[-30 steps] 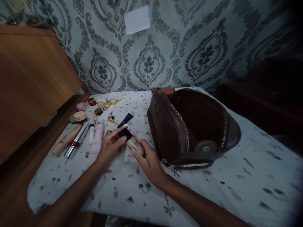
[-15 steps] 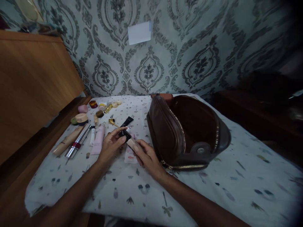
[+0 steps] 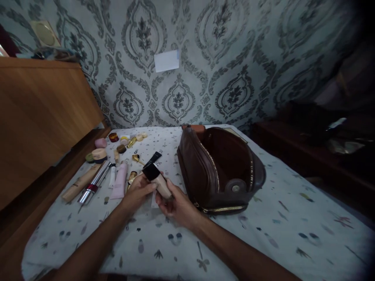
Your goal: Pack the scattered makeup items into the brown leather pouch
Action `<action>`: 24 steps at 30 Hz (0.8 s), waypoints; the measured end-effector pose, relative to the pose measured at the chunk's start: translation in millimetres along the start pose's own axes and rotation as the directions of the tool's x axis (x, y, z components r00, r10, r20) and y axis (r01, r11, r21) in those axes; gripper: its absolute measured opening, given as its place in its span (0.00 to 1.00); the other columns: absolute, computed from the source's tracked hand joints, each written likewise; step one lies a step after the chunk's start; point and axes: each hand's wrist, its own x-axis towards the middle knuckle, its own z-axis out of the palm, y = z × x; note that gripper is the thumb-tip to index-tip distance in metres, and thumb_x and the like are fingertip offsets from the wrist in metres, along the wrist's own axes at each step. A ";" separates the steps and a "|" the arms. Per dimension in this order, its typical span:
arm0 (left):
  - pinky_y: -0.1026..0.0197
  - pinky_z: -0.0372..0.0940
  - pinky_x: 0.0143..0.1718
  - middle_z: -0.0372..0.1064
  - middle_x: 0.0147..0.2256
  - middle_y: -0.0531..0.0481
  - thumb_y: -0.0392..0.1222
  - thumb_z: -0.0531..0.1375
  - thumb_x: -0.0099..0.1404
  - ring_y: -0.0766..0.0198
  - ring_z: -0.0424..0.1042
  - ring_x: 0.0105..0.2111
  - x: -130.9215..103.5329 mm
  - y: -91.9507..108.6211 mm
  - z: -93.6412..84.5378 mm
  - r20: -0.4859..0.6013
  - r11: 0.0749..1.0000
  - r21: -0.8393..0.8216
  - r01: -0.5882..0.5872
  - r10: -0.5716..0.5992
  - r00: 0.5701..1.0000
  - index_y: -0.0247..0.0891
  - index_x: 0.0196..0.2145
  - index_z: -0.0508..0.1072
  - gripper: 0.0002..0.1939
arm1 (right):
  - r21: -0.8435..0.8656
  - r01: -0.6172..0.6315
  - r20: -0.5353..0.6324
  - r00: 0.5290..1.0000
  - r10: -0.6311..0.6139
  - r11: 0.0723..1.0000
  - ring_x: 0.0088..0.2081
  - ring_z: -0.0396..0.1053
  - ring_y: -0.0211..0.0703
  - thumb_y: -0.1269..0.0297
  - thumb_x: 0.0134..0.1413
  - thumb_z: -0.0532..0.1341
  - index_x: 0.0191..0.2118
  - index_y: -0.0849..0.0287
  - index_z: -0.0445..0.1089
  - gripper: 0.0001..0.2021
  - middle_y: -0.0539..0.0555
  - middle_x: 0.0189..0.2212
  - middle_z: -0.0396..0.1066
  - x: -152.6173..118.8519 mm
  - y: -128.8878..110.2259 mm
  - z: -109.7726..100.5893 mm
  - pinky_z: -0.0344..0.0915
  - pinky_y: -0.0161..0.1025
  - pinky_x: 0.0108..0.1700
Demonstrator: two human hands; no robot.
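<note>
A foundation bottle (image 3: 163, 187) with beige contents and a square black cap is tilted between my two hands, cap toward the upper left. My right hand (image 3: 179, 203) is closed around its lower part. The thumb of my left hand (image 3: 138, 192) presses the bottle just below the cap, its other fingers partly hidden behind it. Partly behind the cap lies a black tube (image 3: 155, 157). Left of my left hand are a gold-and-black item (image 3: 133, 175) and a pink tube (image 3: 120, 181). Under the hands, a pale packet is mostly covered.
An open brown leather toiletry bag (image 3: 196, 168) stands right of my hands. At the left lie a silver tube with a red band (image 3: 95, 182), a beige tube (image 3: 80, 182), a beige jar (image 3: 99, 155) and several small cosmetics. A wooden cabinet (image 3: 47, 113) borders the left side.
My left fingers have shifted from the black cap to below it, and more of the bottle shows. The gold-and-black item has come into sight. The view has tilted up slightly.
</note>
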 end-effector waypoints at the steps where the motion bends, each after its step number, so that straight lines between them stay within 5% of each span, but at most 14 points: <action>1: 0.63 0.65 0.22 0.73 0.26 0.51 0.52 0.69 0.56 0.65 0.69 0.18 0.2 -0.3 -0.4 0.007 1.000 0.011 0.006 -0.006 1.000 0.35 0.46 0.74 0.24 | -0.056 0.015 0.012 1.000 -0.014 0.998 0.21 0.60 0.33 0.30 0.50 0.57 0.35 0.58 0.65 0.31 0.49 0.25 0.65 -0.5 -0.8 0.0 0.52 0.30 0.21; 4: 0.63 0.67 0.25 0.74 0.29 0.49 0.52 0.71 0.53 0.64 0.71 0.23 0.8 2.1 -1.6 -0.038 0.996 0.074 -0.041 0.044 0.998 0.35 0.42 0.74 0.23 | -0.382 0.177 0.014 0.982 -0.186 0.907 0.29 0.65 0.39 0.30 0.55 0.52 0.31 0.59 0.65 0.31 0.52 0.28 0.65 -5.0 -7.5 -1.2 0.60 0.35 0.28; 8: 0.63 0.68 0.36 0.73 0.33 0.50 0.50 0.73 0.49 0.62 0.73 0.32 -1.7 10.3 -0.9 -0.084 0.979 0.174 -0.111 0.127 0.988 0.37 0.42 0.72 0.26 | -0.779 0.345 0.046 0.864 -0.501 0.524 0.38 0.64 0.42 0.46 0.65 0.53 0.32 0.59 0.65 0.20 0.53 0.34 0.65 -21.7 -23.8 2.1 0.63 0.40 0.41; 10: 0.64 0.67 0.35 0.73 0.33 0.51 0.50 0.73 0.50 0.63 0.72 0.32 -4.8 14.3 -1.2 -0.079 0.969 0.223 -0.111 0.131 0.988 0.38 0.43 0.71 0.26 | -0.825 0.363 0.071 0.826 -0.559 0.432 0.39 0.65 0.42 0.54 0.65 0.55 0.38 0.58 0.67 0.13 0.53 0.37 0.65 -31.3 -31.6 7.9 0.63 0.38 0.42; 14: 0.64 0.67 0.36 0.73 0.35 0.51 0.47 0.72 0.52 0.62 0.72 0.34 -10.2 18.3 -6.8 -0.034 0.949 0.312 -0.036 0.049 0.998 0.40 0.40 0.69 0.22 | -0.840 0.338 0.039 0.818 -0.574 0.424 0.35 0.64 0.38 0.61 0.59 0.63 0.38 0.58 0.68 0.07 0.50 0.34 0.64 -41.1 -45.3 20.7 0.60 0.34 0.36; 18: 0.65 0.65 0.31 0.73 0.33 0.51 0.46 0.74 0.46 0.61 0.71 0.32 -13.1 16.3 -10.3 -0.014 0.951 0.306 0.048 -0.046 0.999 0.40 0.38 0.67 0.26 | -0.794 0.230 -0.043 0.902 -0.429 0.563 0.29 0.61 0.34 0.63 0.50 0.69 0.33 0.59 0.69 0.10 0.45 0.27 0.63 -42.8 -61.2 25.6 0.56 0.31 0.30; 24: 0.64 0.65 0.32 0.72 0.29 0.54 0.52 0.76 0.41 0.62 0.70 0.29 -20.8 10.1 10.9 -0.150 0.960 0.274 0.063 -0.022 0.988 0.43 0.36 0.68 0.29 | -0.829 0.185 0.042 0.961 -0.272 0.527 0.26 0.60 0.33 0.63 0.44 0.70 0.31 0.58 0.69 0.10 0.42 0.22 0.61 -51.3 -84.7 24.0 0.52 0.29 0.25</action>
